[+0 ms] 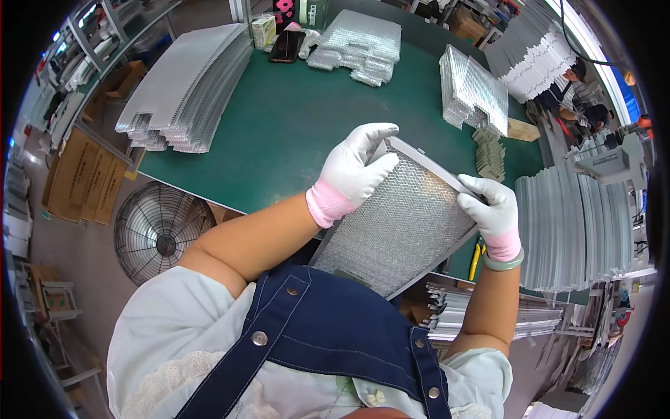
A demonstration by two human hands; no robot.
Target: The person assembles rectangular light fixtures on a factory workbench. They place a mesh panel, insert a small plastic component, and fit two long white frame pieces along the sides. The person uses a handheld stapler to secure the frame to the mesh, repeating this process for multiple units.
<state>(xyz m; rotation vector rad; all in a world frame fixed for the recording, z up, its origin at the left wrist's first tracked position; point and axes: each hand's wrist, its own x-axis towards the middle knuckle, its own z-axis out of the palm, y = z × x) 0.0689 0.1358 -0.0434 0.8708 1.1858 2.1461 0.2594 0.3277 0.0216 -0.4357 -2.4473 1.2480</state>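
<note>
A metal mesh filter panel (pixel 401 216) with a silver frame is tilted in front of my apron, its lower end hanging below the table edge. My left hand (pixel 356 167), in a white glove with a pink cuff, is closed round the upper left corner of the panel. At the upper right corner, my gloved right hand (pixel 492 206) grips the frame between thumb and fingers. Some of the fingertips behind the frame are hidden. Yellow-handled pliers (pixel 476 260) lie on the table beside the panel, near my right wrist.
On the green table (pixel 279 133) stand stacks of mesh sheets at left (pixel 181 84), back (pixel 359 42) and right (pixel 474 87). Small grey-green parts (pixel 490 155) and rows of frame strips (pixel 572 227) are at right. A phone (pixel 287 46) lies at the back; a fan (pixel 165 234) stands left.
</note>
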